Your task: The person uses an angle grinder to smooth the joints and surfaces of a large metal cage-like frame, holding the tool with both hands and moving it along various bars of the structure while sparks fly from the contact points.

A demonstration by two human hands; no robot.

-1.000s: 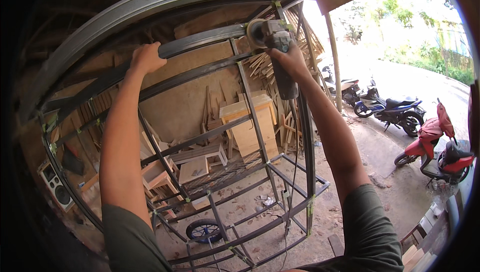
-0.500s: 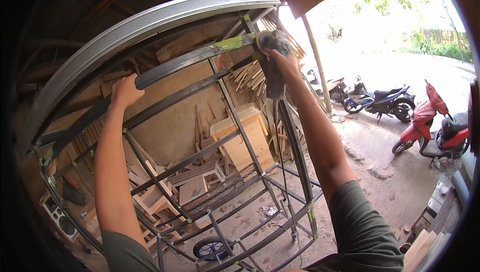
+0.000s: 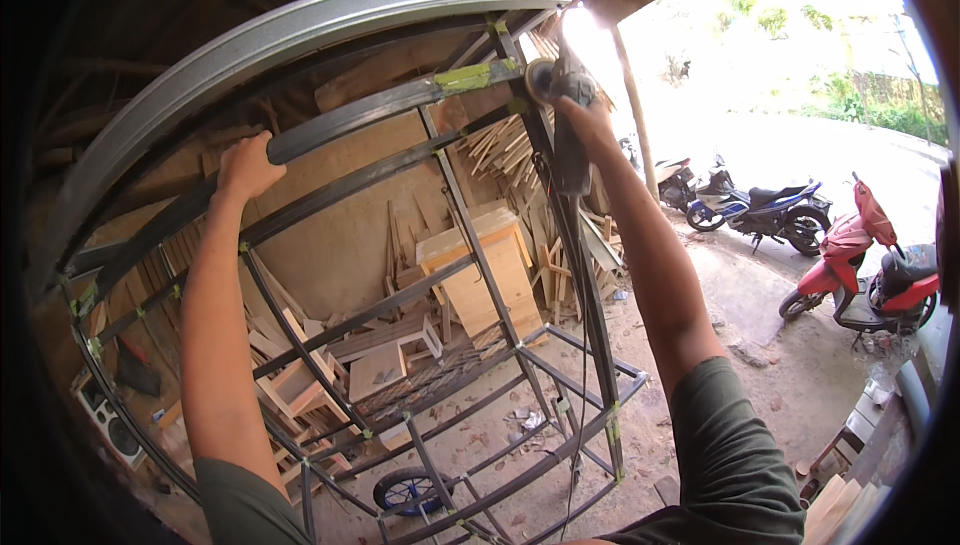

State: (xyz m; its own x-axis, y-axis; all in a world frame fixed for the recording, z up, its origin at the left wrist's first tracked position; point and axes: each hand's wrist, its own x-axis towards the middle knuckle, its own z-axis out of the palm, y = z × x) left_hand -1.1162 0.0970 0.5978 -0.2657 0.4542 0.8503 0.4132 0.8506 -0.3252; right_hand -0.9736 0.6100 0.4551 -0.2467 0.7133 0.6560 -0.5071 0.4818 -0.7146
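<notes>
A tall frame of dark metal bars (image 3: 350, 110) stands in front of me, with yellow-green patches at its joints. My left hand (image 3: 250, 167) is closed around its upper crossbar, at the left. At the upper right, my right hand (image 3: 588, 127) grips an angle grinder (image 3: 573, 160) whose body hangs downward. The round grinder disc (image 3: 541, 81) is beside the corner post, close to the crossbar's patched end (image 3: 478, 77). Whether disc and metal touch, I cannot tell. A power cord (image 3: 583, 345) runs down from the grinder. Part of the right fingers is hidden behind the tool.
A silvery metal beam (image 3: 330, 20) spans the top of the frame. Behind the bars are a wooden cabinet (image 3: 490, 285), stacked wood strips (image 3: 505, 150) and a small wheel (image 3: 410, 491). Outside at right stand a red scooter (image 3: 850, 265) and a blue motorcycle (image 3: 765, 205).
The view has shifted slightly, so the frame's top corner, the grinder and my right hand appear a little farther right. Both hands keep their grips.
</notes>
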